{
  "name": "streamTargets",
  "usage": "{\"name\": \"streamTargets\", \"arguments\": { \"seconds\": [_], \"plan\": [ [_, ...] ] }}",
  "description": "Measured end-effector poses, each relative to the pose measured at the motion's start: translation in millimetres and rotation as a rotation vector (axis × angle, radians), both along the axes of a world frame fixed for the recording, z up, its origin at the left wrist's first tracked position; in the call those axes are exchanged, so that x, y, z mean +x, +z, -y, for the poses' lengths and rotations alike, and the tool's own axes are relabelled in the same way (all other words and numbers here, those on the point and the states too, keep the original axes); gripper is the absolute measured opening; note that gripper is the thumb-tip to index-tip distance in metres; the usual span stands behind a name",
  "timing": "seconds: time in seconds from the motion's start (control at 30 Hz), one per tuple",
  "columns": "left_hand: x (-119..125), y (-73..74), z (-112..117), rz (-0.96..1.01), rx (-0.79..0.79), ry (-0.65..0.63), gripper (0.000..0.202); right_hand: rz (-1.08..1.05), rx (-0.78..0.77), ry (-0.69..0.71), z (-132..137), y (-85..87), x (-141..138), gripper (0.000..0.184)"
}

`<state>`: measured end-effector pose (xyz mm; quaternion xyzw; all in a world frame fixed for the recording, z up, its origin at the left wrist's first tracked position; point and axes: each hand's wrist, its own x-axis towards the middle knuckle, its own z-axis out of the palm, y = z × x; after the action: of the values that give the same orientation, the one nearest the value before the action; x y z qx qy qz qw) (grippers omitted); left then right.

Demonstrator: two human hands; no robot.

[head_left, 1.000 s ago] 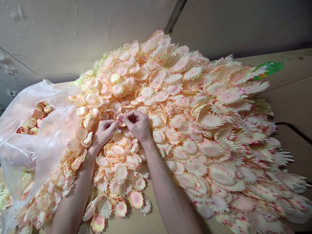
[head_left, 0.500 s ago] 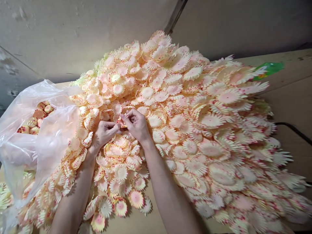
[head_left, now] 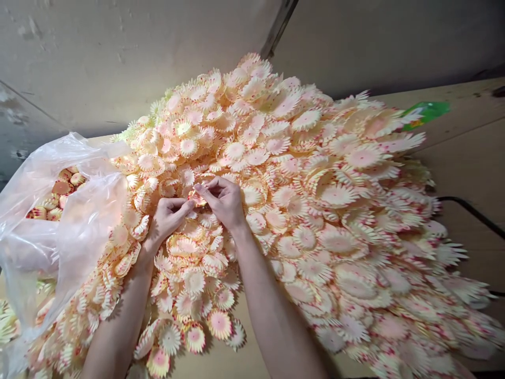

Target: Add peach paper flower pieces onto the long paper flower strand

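A big heap of cream and pink fabric flower heads (head_left: pixel 315 200) covers the table. Over its left part, my left hand (head_left: pixel 168 218) and my right hand (head_left: pixel 223 200) meet fingertip to fingertip. Both pinch one small pink flower piece (head_left: pixel 196 198) between thumbs and fingers. The rest of each hand's fingers are curled. Both forearms reach up from the lower edge across loose flower heads.
A clear plastic bag (head_left: pixel 59 221) with more flower pieces lies at the left. A green wrapper (head_left: pixel 428 113) pokes out behind the heap at the right. The brown table top (head_left: pixel 473 158) shows at the right, with a dark cable (head_left: pixel 471 208) across it. A grey wall stands behind.
My hands have stayed pinched on the flower piece, working it slightly. The view has shifted a little; the heap has not moved.
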<state>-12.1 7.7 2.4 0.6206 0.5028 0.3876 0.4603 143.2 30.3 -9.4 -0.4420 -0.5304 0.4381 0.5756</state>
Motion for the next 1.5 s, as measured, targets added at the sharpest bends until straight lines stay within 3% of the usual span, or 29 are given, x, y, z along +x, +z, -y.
{"name": "streamTargets", "arguments": {
  "seconds": [0.17, 0.3, 0.47, 0.67, 0.97, 1.3, 1.5],
  "plan": [
    [2, 8.1, 2, 0.005, 0.031, 0.017, 0.049, -0.113, -0.002, 0.137, 2, 3.1, 0, 0.03],
    [3, 5.5, -1, 0.008, 0.046, 0.06, 0.048, -0.176, 0.019, 0.234, 2, 4.0, 0, 0.028],
    [4, 3.0, -2, -0.052, 0.0, -0.039, 0.049, 0.049, -0.017, 0.078, 1, 2.3, 2, 0.032],
    [2, 9.5, 0, -0.125, -0.012, -0.029, 0.05, 0.148, -0.015, 0.016, 0, -3.6, -3, 0.04],
    [2, 5.1, 1, -0.075, 0.008, -0.023, 0.044, 0.134, -0.013, -0.069, -4, -7.8, -10, 0.038],
    [2, 2.0, 0, -0.079, 0.146, -0.017, 0.042, 0.053, -0.078, -0.138, -7, -8.7, -13, 0.038],
    [3, 1.9, -2, -0.007, 0.125, -0.015, 0.042, 0.001, -0.083, -0.173, -5, -7.5, -17, 0.037]
  ]
}}
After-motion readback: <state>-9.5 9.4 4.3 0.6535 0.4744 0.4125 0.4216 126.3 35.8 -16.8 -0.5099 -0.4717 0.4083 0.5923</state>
